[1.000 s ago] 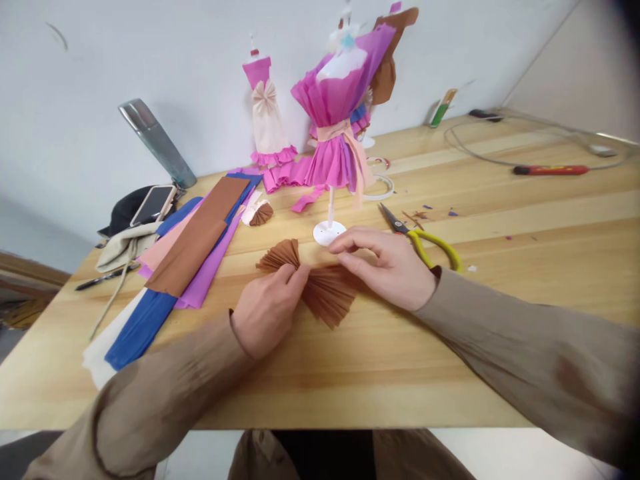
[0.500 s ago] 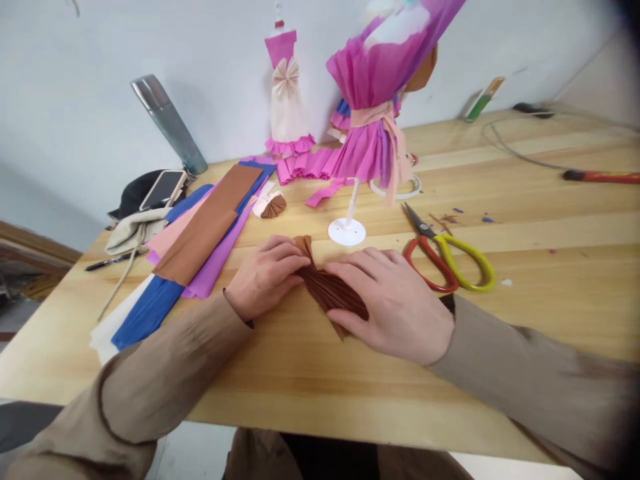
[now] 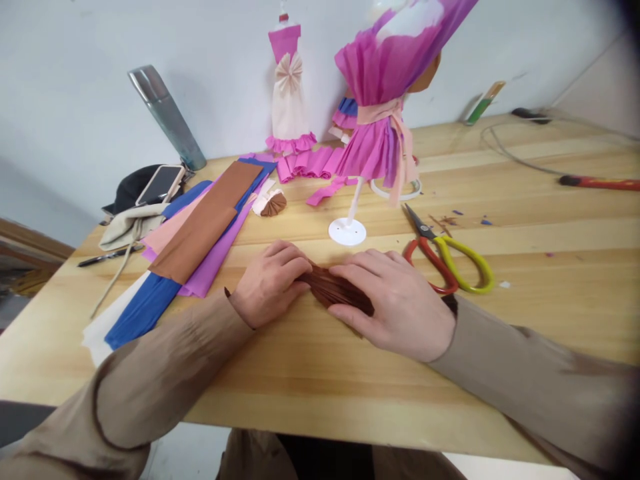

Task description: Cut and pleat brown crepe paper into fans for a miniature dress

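Note:
A strip of pleated brown paper lies between my two hands, low over the wooden table. My left hand pinches its left end, and that end is hidden under the fingers. The right part is gripped by my right hand, its thumb on the near side and its fingers on the far side. Beyond my hands a doll form in a pink and purple paper dress stands on a round white base. Scissors with red and yellow handles lie just beyond my right hand.
Stacked coloured paper sheets lie at left, near a phone and a leaning metal flask. A small brown and cream fan piece, a second dressed doll form and a red-handled tool are farther back.
My left hand has closed over the upper left end of the brown paper, which stuck out beyond its fingers before. The pleats look more bunched together. The view has shifted slightly.

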Available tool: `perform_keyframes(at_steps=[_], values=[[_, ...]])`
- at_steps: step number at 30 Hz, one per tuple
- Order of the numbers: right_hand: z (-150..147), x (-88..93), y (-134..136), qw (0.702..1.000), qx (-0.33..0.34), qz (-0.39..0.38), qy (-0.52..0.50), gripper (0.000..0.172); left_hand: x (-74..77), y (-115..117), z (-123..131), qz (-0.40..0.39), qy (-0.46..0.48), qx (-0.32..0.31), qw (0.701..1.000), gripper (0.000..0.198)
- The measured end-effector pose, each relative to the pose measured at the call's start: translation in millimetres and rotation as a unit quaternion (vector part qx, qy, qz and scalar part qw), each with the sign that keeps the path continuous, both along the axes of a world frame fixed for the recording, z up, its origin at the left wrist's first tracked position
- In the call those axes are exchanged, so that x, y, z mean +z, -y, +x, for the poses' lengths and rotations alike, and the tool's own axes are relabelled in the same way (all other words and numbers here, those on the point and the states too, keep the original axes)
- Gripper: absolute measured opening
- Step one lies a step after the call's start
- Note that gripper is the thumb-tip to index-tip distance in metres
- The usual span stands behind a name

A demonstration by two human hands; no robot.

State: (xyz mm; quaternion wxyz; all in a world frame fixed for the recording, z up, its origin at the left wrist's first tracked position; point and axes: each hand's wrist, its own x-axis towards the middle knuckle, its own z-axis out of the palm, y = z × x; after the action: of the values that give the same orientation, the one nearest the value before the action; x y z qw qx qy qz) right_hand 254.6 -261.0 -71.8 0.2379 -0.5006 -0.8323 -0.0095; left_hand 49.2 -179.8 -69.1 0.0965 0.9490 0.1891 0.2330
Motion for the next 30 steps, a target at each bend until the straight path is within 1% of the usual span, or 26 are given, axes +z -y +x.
perform_keyframes(at_steps=[6,12,19,24,30], values=[[-1.2,0.0,-0.2,1.000,0.007,0.008,0.005,0.031,-1.1,0.7,1.0,0.007,0.006,0.018,1.000,0.009],[-3.0,-3.7,-1.6,0.999,0.008,0.047,0.005,0.018,-3.4,2.8,3.4,0.033,0.006,0.018,0.999,0.012],[-1.6,-6.8,-4.2,0.998,0.011,0.068,0.004,0.017,-3.1,6.3,5.4,0.060,0.003,0.019,0.998,0.016],[0.8,-8.2,-5.9,0.998,0.016,0.064,0.008,0.019,-4.6,6.6,4.7,0.063,-0.004,0.023,0.998,0.015],[0.0,-3.7,-5.8,1.000,0.010,0.016,-0.002,0.017,-3.7,8.8,5.4,0.068,-0.022,0.038,0.997,0.021]])
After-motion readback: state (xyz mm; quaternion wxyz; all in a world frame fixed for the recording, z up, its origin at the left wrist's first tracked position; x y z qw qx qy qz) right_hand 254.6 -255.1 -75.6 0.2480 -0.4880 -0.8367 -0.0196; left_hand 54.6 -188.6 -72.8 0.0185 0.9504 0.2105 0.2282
